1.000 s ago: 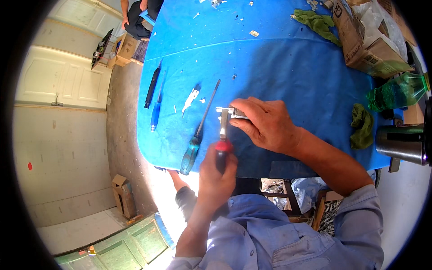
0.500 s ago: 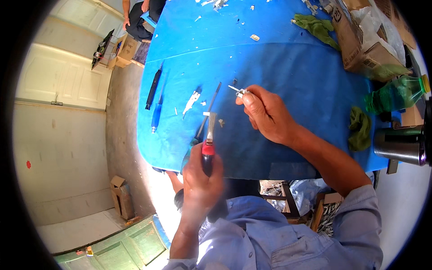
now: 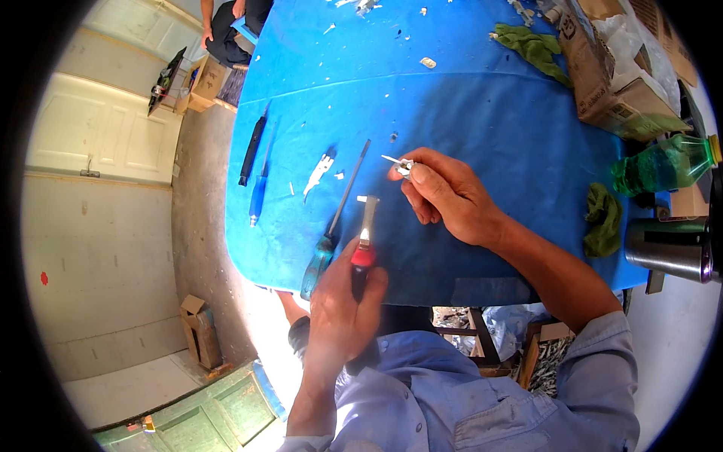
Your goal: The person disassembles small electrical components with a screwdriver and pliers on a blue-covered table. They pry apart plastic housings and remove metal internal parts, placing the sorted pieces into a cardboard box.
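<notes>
My left hand [image 3: 343, 309] is closed around pliers [image 3: 363, 252] with red-and-black grips and pale metal jaws. A small white bit shows at the tip of the jaws. My right hand [image 3: 452, 192] pinches a small whitish metal piece [image 3: 405, 167] with a thin pale pin sticking out to the left; its exact kind is unclear. The jaws stay apart from this piece, below and left of it. Beside my left hand lies a teal-handled screwdriver [image 3: 318, 264] with a long shaft. A torn whitish scrap [image 3: 319, 173] rests left of that shaft.
On the blue-covered table [image 3: 520, 143] lie a blue-handled screwdriver [image 3: 258, 197] and a black-handled tool [image 3: 252, 154]. To the right are green cloths [image 3: 531, 49], a cardboard box [image 3: 614, 94], a green bottle [image 3: 663, 164] and a metal cup [image 3: 666, 245]. Another person [image 3: 230, 34] sits at the far left.
My left hand has shifted right with the pliers, bringing more of the teal screwdriver handle into sight. My right hand, still pinching the small piece, has barely moved.
</notes>
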{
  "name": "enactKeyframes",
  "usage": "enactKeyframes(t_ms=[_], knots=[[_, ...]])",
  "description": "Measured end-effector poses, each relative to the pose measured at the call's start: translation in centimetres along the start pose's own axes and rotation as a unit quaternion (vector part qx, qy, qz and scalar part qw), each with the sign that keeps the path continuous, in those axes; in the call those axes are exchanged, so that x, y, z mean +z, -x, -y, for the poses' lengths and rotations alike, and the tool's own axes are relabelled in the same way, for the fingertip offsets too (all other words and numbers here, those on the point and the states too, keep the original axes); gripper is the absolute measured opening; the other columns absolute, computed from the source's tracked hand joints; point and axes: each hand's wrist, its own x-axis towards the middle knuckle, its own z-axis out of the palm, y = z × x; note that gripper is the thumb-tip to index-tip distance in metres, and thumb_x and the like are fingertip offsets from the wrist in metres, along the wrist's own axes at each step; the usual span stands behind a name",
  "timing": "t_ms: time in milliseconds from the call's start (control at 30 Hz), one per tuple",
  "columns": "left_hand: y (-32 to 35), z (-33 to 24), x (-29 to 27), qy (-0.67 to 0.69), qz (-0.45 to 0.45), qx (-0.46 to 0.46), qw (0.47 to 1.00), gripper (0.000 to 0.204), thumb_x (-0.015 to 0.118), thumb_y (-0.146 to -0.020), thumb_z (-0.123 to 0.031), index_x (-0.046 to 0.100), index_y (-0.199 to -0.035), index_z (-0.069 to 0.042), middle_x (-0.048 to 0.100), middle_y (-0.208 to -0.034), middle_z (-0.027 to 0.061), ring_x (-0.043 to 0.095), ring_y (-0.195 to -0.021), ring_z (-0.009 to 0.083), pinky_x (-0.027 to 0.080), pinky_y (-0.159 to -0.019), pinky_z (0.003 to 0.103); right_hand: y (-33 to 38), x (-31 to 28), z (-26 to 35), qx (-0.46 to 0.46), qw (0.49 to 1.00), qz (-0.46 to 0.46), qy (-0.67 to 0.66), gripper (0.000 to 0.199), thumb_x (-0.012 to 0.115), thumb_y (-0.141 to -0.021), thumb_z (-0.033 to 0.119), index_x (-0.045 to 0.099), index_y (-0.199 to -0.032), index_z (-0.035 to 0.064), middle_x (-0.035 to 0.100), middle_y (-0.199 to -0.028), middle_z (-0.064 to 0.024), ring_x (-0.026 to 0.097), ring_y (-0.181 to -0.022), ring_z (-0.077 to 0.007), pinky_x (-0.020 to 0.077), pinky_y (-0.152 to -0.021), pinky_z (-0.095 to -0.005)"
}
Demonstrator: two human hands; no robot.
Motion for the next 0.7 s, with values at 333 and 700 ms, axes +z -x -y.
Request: enactKeyframes(t_ms=[333,700], knots=[[-0.1,-0.7,-0.2,-0.066,-0.001,0.061,0.996,0.041,0.064,-0.098,-0.016,0.062,-0.134,0.004,0.067,-0.098,0.0189,0.064,-0.086,0.0285,0.051,-0.08,0.039,0.1,0.2,0.2,0.058,0.997,-0.008,-0.046,0.035,0.047,-0.113,0.031,0.066,-0.12,0.0028,0.063,-0.086,-0.0013,0.057,-0.066,-0.0074,0.0457,-0.057,-0.0251],[-0.6,-1.5,-0.6,-0.091,0.039,0.081,0.992,0.05,0.068,-0.094,-0.016,0.059,-0.139,0.004,0.071,-0.109,0.0232,0.067,-0.102,0.0413,0.051,-0.093,0.048,0.0,-0.7,0.1,0.065,0.992,0.052,-0.094,0.039,0.048,-0.113,0.035,0.066,-0.123,0.0019,0.074,-0.104,-0.0108,0.062,-0.058,-0.0101,0.0477,-0.051,-0.0239]])
